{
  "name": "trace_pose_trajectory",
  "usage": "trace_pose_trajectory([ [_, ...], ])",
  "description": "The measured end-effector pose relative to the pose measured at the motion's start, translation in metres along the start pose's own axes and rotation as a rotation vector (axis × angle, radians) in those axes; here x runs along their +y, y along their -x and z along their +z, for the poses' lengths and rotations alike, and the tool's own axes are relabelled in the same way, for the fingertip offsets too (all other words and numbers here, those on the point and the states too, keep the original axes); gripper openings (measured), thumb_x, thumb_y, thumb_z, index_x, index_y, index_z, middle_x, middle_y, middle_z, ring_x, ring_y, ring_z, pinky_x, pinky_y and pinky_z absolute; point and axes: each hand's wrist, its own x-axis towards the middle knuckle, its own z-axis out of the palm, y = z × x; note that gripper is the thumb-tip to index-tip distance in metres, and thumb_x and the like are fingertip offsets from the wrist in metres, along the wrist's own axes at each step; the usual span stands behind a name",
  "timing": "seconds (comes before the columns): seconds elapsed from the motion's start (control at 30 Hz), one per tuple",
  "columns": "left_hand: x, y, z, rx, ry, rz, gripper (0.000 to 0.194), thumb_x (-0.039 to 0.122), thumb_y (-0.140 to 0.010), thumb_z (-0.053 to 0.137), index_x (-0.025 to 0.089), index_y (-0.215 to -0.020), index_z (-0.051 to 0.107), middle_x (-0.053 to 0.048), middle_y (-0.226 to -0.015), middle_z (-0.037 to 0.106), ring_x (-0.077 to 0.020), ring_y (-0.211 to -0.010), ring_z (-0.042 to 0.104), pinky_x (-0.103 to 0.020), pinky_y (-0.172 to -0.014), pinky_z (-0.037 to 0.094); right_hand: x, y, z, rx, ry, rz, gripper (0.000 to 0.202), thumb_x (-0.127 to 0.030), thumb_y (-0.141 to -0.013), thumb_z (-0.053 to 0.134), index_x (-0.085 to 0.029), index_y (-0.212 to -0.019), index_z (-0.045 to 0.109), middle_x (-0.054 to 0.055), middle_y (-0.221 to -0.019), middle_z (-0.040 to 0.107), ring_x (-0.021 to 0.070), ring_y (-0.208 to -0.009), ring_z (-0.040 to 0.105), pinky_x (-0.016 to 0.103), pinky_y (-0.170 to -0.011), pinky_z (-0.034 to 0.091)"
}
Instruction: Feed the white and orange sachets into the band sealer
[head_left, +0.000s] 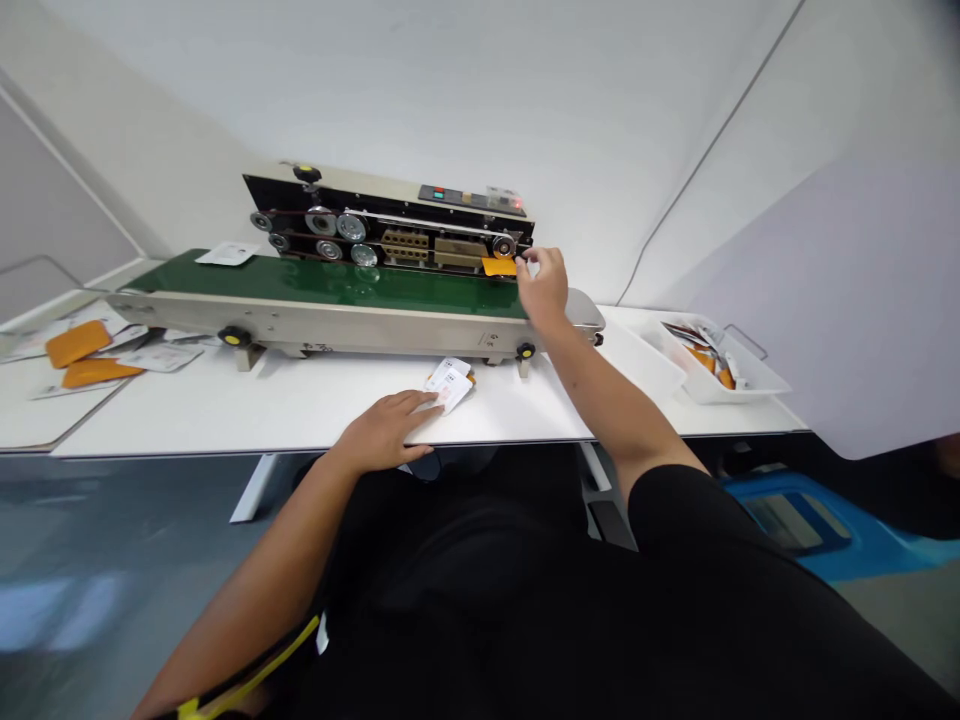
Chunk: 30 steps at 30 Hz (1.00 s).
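Note:
At the right end of the band sealing machine [450, 225], my right hand [544, 285] pinches the edge of a small orange packet [498, 266]. The packet's upper edge lies at the machine's sealing slot, above the green conveyor belt [300, 283]. My left hand [386, 428] rests low on the white table, fingers stretched out. Its fingertips touch a few small white packets [453, 388] with printing, and a bit of orange shows beneath them. A white packet [226, 254] lies flat on the belt's left end.
Several orange and white packets [79, 343] lie in a loose pile left of the conveyor. A white bin [750, 382] on the right holds more packets. Below the table's right side is a blue plastic stool [862, 535]. A wall stands behind the machine.

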Motion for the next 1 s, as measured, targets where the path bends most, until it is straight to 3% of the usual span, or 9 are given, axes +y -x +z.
trace_pose_trajectory([
  [0.07, 0.002, -0.001, -0.001, -0.018, -0.001, -0.013, 0.07, 0.058, -0.096, 0.062, 0.029, -0.158, 0.048, -0.012, -0.163, 0.047, -0.0374, -0.148, 0.046, -0.053, -0.121, 0.039, -0.009, 0.051, 0.001, -0.191, 0.0, -0.293, 0.025, -0.023, -0.097, 0.054, -0.022, -0.112, 0.073, 0.01, -0.117, 0.073, 0.0255, -0.117, 0.065, 0.045, -0.108, 0.053],
  [0.13, 0.003, -0.001, -0.002, -0.023, 0.013, -0.02, 0.071, 0.06, -0.096, 0.062, 0.03, -0.159, 0.048, -0.013, -0.162, 0.048, -0.0384, -0.148, 0.044, -0.054, -0.122, 0.037, -0.012, 0.105, 0.007, -0.566, -0.026, -0.534, 0.039, -0.017, -0.089, 0.057, -0.025, -0.124, 0.074, 0.008, -0.124, 0.075, 0.0271, -0.122, 0.065, 0.048, -0.112, 0.051],
  [0.2, 0.004, -0.001, -0.002, -0.017, 0.031, -0.021, 0.073, 0.063, -0.095, 0.062, 0.031, -0.159, 0.048, -0.013, -0.162, 0.048, -0.0398, -0.149, 0.043, -0.055, -0.123, 0.035, -0.008, 0.148, 0.018, -0.815, -0.008, -0.602, 0.065, -0.011, -0.078, 0.062, -0.028, -0.14, 0.067, 0.005, -0.149, 0.064, 0.0309, -0.139, 0.056, 0.05, -0.12, 0.045],
  [0.27, 0.004, -0.001, -0.002, -0.009, 0.054, -0.026, 0.074, 0.065, -0.095, 0.062, 0.031, -0.159, 0.048, -0.014, -0.162, 0.047, -0.0404, -0.149, 0.043, -0.057, -0.123, 0.034, -0.001, 0.175, 0.029, -0.904, 0.024, -0.533, 0.079, -0.006, -0.074, 0.062, -0.03, -0.149, 0.061, 0.001, -0.162, 0.051, 0.0322, -0.151, 0.046, 0.049, -0.126, 0.038],
  [0.47, -0.01, -0.009, 0.003, 0.001, 0.168, -0.164, 0.092, 0.072, -0.093, 0.06, 0.025, -0.166, 0.033, -0.013, -0.17, 0.038, -0.0381, -0.153, 0.041, -0.052, -0.125, 0.034, 0.011, 0.183, 0.047, -0.828, -0.056, -0.307, 0.056, -0.009, -0.088, 0.053, -0.038, -0.132, 0.074, -0.006, -0.147, 0.065, 0.0256, -0.146, 0.054, 0.042, -0.13, 0.036],
  [0.6, -0.025, -0.026, 0.008, -0.096, 0.141, -0.23, 0.096, 0.076, -0.093, 0.055, 0.026, -0.169, 0.024, -0.013, -0.172, 0.032, -0.0372, -0.155, 0.038, -0.052, -0.125, 0.034, 0.004, 0.182, 0.037, -0.737, -0.173, -0.258, 0.04, -0.021, -0.093, 0.056, -0.043, -0.12, 0.077, -0.007, -0.144, 0.066, 0.0267, -0.144, 0.053, 0.046, -0.129, 0.037],
  [0.77, -0.031, -0.047, 0.011, -0.141, 0.087, -0.243, 0.079, 0.071, -0.098, 0.05, 0.035, -0.166, 0.034, -0.006, -0.174, 0.03, -0.0379, -0.157, 0.035, -0.058, -0.124, 0.033, -0.006, 0.18, 0.02, -0.55, -0.21, -0.114, 0.026, -0.032, -0.097, 0.055, -0.037, -0.113, 0.075, 0.003, -0.123, 0.074, 0.0308, -0.122, 0.064, 0.052, -0.117, 0.047],
  [0.9, -0.031, -0.048, 0.014, -0.034, 0.14, -0.215, 0.062, 0.059, -0.102, 0.049, 0.03, -0.156, 0.052, -0.005, -0.165, 0.047, -0.0345, -0.156, 0.038, -0.055, -0.125, 0.035, -0.014, 0.146, 0.001, -0.257, -0.393, 0.188, 0.047, -0.031, -0.09, 0.063, -0.032, -0.137, 0.056, 0.006, -0.122, 0.069, 0.0256, -0.109, 0.07, 0.045, -0.099, 0.059],
  [1.0, -0.033, -0.045, 0.015, 0.074, 0.191, -0.17, 0.053, 0.055, -0.101, 0.052, 0.025, -0.143, 0.065, -0.008, -0.152, 0.062, -0.0328, -0.146, 0.05, -0.053, -0.122, 0.041, -0.015, 0.094, -0.022, -0.199, -0.523, 0.215, 0.048, -0.026, -0.085, 0.07, -0.031, -0.132, 0.059, 0.004, -0.12, 0.069, 0.021, -0.109, 0.07, 0.034, -0.093, 0.06],
])
